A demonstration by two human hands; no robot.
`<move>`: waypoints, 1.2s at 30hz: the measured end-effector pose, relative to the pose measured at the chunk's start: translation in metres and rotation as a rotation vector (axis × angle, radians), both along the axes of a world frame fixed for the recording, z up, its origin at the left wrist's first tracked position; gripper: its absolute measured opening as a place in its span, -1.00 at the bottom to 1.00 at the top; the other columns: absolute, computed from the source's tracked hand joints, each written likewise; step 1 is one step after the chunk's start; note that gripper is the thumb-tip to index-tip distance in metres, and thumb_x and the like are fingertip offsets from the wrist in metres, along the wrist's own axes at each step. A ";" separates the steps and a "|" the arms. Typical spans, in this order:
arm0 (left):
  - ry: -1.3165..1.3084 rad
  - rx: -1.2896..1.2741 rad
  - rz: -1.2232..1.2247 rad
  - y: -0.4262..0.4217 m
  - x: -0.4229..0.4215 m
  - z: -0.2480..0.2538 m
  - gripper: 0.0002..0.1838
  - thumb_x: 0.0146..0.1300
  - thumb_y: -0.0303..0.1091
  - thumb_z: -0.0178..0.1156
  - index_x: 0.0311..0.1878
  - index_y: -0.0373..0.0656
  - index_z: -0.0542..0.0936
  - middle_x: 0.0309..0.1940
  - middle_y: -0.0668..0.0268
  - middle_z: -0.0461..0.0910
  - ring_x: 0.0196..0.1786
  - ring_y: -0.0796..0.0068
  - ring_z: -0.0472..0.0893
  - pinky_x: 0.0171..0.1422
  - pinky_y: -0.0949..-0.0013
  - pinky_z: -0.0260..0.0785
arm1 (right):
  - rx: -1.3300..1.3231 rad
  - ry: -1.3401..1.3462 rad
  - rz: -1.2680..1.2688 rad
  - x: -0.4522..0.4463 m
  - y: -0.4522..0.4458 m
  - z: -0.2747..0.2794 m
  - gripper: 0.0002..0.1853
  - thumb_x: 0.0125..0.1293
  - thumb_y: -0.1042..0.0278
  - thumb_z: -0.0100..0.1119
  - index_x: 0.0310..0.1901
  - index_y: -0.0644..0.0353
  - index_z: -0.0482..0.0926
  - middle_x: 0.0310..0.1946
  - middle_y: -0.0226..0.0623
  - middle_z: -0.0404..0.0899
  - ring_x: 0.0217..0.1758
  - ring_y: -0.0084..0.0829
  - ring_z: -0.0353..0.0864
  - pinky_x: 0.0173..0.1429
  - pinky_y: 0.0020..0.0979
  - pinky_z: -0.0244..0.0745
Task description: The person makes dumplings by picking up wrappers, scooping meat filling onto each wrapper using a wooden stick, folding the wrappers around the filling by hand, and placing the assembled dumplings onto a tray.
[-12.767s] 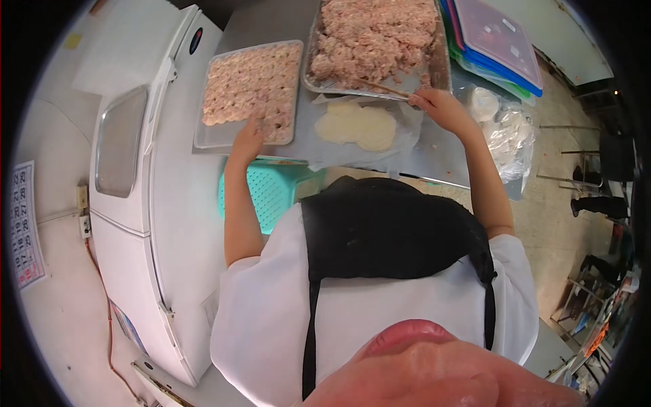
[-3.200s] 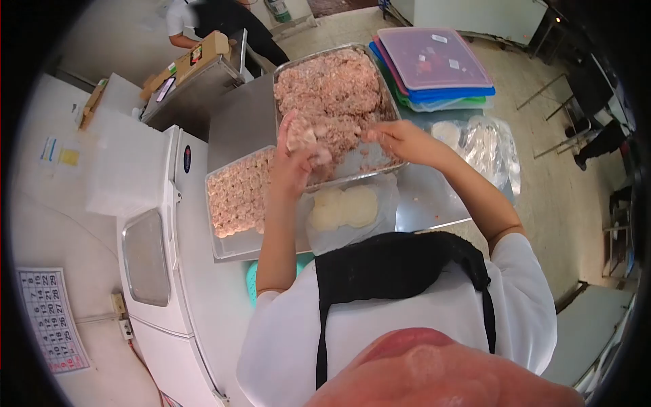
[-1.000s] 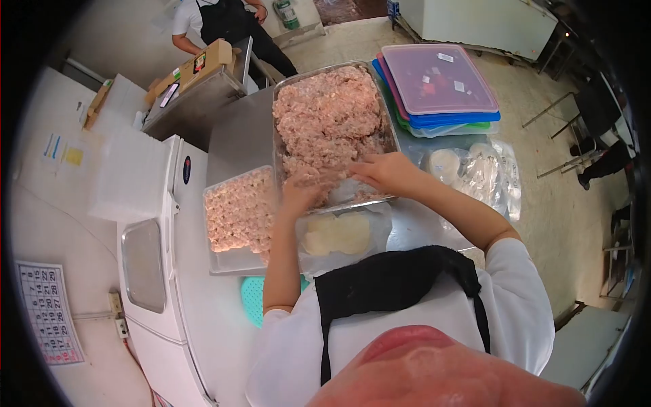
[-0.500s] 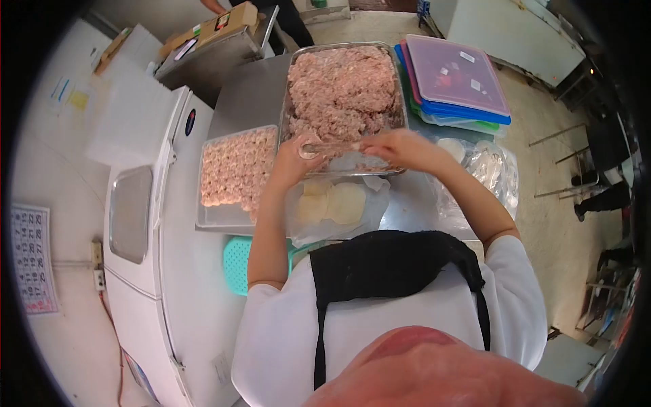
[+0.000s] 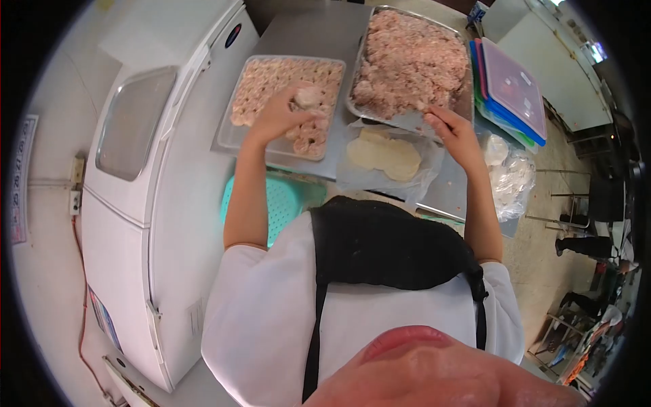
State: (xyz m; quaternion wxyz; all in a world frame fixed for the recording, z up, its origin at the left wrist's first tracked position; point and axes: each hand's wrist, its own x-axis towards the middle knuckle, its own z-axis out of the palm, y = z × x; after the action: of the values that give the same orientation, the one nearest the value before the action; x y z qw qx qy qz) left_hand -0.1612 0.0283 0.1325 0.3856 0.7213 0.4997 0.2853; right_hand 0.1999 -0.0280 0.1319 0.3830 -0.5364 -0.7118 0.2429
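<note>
My left hand [image 5: 277,117] is above the tray of dumplings, its fingers curled around a pale, round dumpling [image 5: 308,97]. Below it, rows of open-topped meat dumplings [image 5: 271,71] cover most of a light tray [image 5: 237,139]. My right hand [image 5: 456,136] is closed on a thin spatula-like tool [image 5: 423,106], most of it hidden by the fingers. That hand is at the near right corner of a deep metal pan [image 5: 470,95] heaped with pinkish ground meat filling [image 5: 410,57]. Round, pale yellow wrappers [image 5: 383,154] lie on plastic between the hands, close to me.
Stacked coloured lids [image 5: 512,85] stand right of the pan. Plastic-wrapped packs [image 5: 508,173] lie at the table's right end. Below the table's near edge is a turquoise perforated basket [image 5: 274,207]. A white refrigerator [image 5: 183,169] stands close on my left.
My left hand has moved left from the meat pan to over the dumpling tray with the dumpling. My right hand has separated from it, staying by the pan. The view has turned left.
</note>
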 end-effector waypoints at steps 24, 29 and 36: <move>0.262 0.343 0.146 0.000 -0.072 -0.153 -0.24 0.02 -0.42 0.27 0.32 -0.32 0.21 0.19 -0.17 0.38 0.18 -0.15 0.42 0.26 0.08 0.29 | -0.319 0.142 -0.280 -0.031 -0.042 -0.045 -0.66 0.38 0.11 0.11 -0.06 0.23 0.64 -0.58 -0.56 0.42 -0.53 -0.68 0.32 -0.45 -0.57 0.20; 0.400 -0.075 0.225 -0.009 -0.070 -0.113 -0.29 0.07 -0.47 0.20 0.33 -0.32 0.21 0.12 -0.20 0.42 0.13 -0.17 0.45 0.21 0.04 0.32 | -0.138 -0.392 -0.211 0.020 -0.001 -0.035 -0.59 0.39 0.02 0.02 -0.22 0.25 0.64 -0.50 -0.16 0.59 -0.40 -0.18 0.59 -0.29 -0.24 0.41; 0.418 0.169 0.283 -0.002 -0.057 -0.146 -0.31 0.10 -0.41 0.16 0.34 -0.27 0.21 -0.02 -0.16 0.52 0.02 -0.17 0.51 0.12 0.02 0.35 | 0.088 -0.944 -0.063 0.076 0.071 -0.028 -0.65 0.29 0.13 0.04 -0.46 0.24 0.61 -0.45 -0.08 0.61 -0.25 -0.06 0.62 -0.16 -0.13 0.49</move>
State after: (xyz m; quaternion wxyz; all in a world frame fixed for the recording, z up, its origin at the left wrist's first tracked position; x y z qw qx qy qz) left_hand -0.2183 0.0264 -0.0134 0.1688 0.7172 0.6387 0.2217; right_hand 0.2757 0.0427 0.1041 0.0468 -0.5927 -0.8010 -0.0695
